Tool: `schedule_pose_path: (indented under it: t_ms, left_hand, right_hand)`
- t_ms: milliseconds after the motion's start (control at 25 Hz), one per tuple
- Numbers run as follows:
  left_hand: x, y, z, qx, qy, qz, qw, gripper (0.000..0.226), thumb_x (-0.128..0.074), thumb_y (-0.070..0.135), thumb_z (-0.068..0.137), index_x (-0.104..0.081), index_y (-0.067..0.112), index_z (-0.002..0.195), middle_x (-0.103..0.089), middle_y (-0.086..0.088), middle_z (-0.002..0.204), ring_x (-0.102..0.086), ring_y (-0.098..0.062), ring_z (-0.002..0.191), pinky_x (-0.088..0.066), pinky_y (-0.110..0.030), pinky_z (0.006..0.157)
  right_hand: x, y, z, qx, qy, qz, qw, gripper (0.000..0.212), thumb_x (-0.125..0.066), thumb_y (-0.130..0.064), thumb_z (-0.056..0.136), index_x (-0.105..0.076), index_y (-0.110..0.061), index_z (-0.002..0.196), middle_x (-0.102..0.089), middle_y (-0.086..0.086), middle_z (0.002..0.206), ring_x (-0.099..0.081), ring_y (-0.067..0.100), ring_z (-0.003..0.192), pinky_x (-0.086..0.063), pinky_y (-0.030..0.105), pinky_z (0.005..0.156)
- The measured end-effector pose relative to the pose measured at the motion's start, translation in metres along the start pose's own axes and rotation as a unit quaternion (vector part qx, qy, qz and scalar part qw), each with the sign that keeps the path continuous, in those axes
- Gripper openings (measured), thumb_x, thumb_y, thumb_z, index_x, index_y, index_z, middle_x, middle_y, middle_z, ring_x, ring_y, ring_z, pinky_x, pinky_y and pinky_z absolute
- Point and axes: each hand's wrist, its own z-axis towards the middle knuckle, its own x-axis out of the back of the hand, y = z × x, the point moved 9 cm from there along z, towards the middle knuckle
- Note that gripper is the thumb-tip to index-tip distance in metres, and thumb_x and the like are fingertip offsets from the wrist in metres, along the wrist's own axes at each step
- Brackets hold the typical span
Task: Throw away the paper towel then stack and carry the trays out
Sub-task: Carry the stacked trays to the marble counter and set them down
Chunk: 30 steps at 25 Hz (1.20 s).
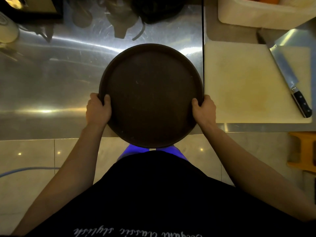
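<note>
From the head camera, a round dark tray (151,93) sits level in front of the person, over the near edge of the steel counter (51,79). The left hand (98,109) clamps its left rim, thumb over the lip and fingers underneath; the right hand (204,109) grips the right rim the same way. Whether more trays lie beneath, I cannot tell. Just right lies a white cutting board (244,82) with a knife (290,82) on it.

The round tray (151,94) is plain dark brown, on a brushed silver steel counter (51,79). The cutting board (246,86) is cream with a yellowish stain. The knife (290,82) has a black riveted handle.
</note>
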Motion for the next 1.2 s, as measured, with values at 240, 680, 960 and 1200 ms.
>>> schedule_pose_path:
  t_ms: [240,680,960,1200]
  left_hand:
    - [0.002,-0.011,0.009,0.035,-0.006,-0.056,0.998,0.048,-0.041,0.044,0.102,-0.052,0.000,0.118,-0.055,-0.012,0.101,-0.053,-0.024,0.087,-0.044,-0.036,0.073]
    - [0.028,-0.016,-0.004,0.017,0.051,-0.154,0.987,0.040,-0.037,0.035,0.104,-0.047,0.000,0.121,-0.048,-0.007,0.102,-0.049,-0.017,0.092,-0.039,-0.030,0.076]
    - [0.055,-0.021,-0.009,-0.009,0.062,-0.176,0.982,0.035,-0.037,0.036,0.104,-0.048,0.005,0.116,-0.046,-0.006,0.102,-0.047,-0.015,0.091,-0.037,-0.023,0.069]
    - [0.081,-0.017,-0.009,-0.062,0.064,-0.221,0.971,0.031,-0.041,0.041,0.102,-0.047,0.010,0.102,-0.047,0.004,0.080,-0.047,-0.007,0.071,-0.038,-0.023,0.058]
  right_hand:
    - [0.002,0.000,0.002,-0.042,0.002,0.068,0.997,0.038,-0.049,-0.032,0.095,-0.059,-0.007,0.122,-0.066,0.011,0.114,-0.064,0.028,0.104,-0.054,0.045,0.093]
    - [0.003,0.003,-0.021,-0.060,0.030,0.135,0.989,0.031,-0.051,-0.035,0.096,-0.067,-0.008,0.098,-0.069,0.008,0.093,-0.066,0.021,0.088,-0.056,0.038,0.080]
    - [0.006,-0.012,-0.055,-0.024,0.075,0.185,0.980,0.035,-0.049,-0.036,0.098,-0.065,-0.007,0.108,-0.066,0.005,0.094,-0.062,0.012,0.085,-0.046,0.022,0.066]
    - [0.019,-0.019,-0.086,0.000,0.123,0.235,0.964,0.035,-0.048,-0.034,0.097,-0.062,-0.003,0.103,-0.059,0.005,0.087,-0.056,0.012,0.078,-0.046,0.026,0.065]
